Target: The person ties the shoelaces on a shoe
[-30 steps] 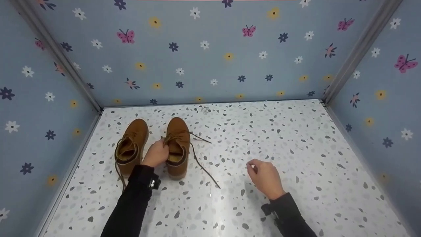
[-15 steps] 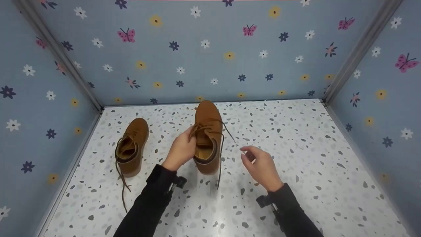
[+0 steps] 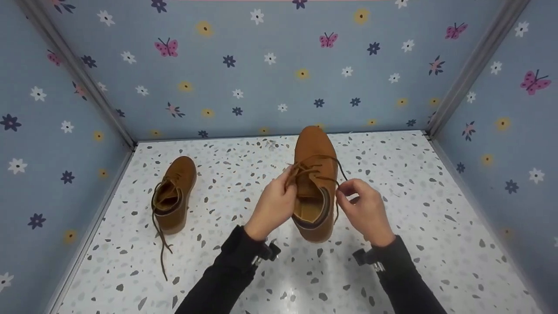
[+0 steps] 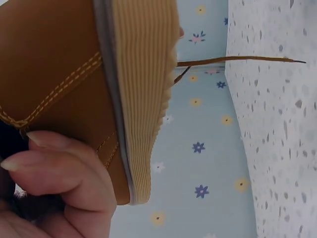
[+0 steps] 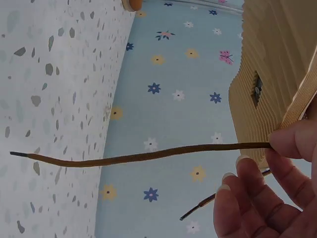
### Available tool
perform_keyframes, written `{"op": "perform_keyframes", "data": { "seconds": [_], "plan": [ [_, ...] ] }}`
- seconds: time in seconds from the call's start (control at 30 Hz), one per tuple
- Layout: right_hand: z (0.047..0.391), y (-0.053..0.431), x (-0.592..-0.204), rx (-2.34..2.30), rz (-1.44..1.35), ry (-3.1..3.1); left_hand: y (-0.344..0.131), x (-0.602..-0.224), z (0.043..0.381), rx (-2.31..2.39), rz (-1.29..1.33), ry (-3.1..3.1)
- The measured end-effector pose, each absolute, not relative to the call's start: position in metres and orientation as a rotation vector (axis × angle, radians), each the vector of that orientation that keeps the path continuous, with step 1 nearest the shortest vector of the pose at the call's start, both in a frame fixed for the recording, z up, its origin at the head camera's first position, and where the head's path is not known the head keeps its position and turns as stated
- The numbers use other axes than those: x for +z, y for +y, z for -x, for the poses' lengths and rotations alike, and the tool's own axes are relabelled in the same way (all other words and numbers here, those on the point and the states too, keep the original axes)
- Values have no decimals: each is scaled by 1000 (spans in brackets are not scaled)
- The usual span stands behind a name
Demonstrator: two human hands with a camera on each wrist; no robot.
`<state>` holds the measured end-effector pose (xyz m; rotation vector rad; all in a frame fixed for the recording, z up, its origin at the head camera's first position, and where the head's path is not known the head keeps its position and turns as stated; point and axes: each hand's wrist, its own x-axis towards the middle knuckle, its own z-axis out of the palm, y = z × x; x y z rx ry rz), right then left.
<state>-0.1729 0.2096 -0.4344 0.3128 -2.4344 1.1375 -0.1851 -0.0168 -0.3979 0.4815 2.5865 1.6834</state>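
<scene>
The person's left grip (image 3: 272, 205) grasps 1 brown shoe (image 3: 314, 146) by the side of its collar. The shoe hangs clear of the floor (image 3: 392, 157), between the 2 grips, toe pointing away from them. The right grip (image 3: 368, 209), just beside the shoe, pinches 1 lace (image 5: 148, 156) between thumb and index finger; 1 more lace end (image 5: 198, 204) shows near the same fingers.

There are 2 shoes in all. The other shoe (image 3: 184, 176) stands upright on the floor, well to the left of the left grip, with 2 loose lace ends (image 3: 163, 244) trailing.

The ribbed tan sole (image 5: 272, 39) bears 1 dark patch (image 5: 256, 89), too small to read. Beyond and to either side of the grips, 3 blue walls (image 3: 261, 43) carry flowers and 5 pink butterflies (image 3: 166, 48).
</scene>
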Motion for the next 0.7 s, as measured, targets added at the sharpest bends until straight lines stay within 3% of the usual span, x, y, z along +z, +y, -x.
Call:
{"op": "perform_keyframes", "data": {
  "seconds": [0.17, 0.43, 0.7],
  "plan": [
    [162, 224, -446, 1129, -271, -2470, -10, -426, 172, 1674, -447, 2589],
    [143, 235, -470, 1071, -287, -2602, -10, -504, 144, 1539, -272, 2651],
    [136, 234, -471, 1003, -273, -2741, -10, -533, 129, 1462, -200, 2622]
  ]
}}
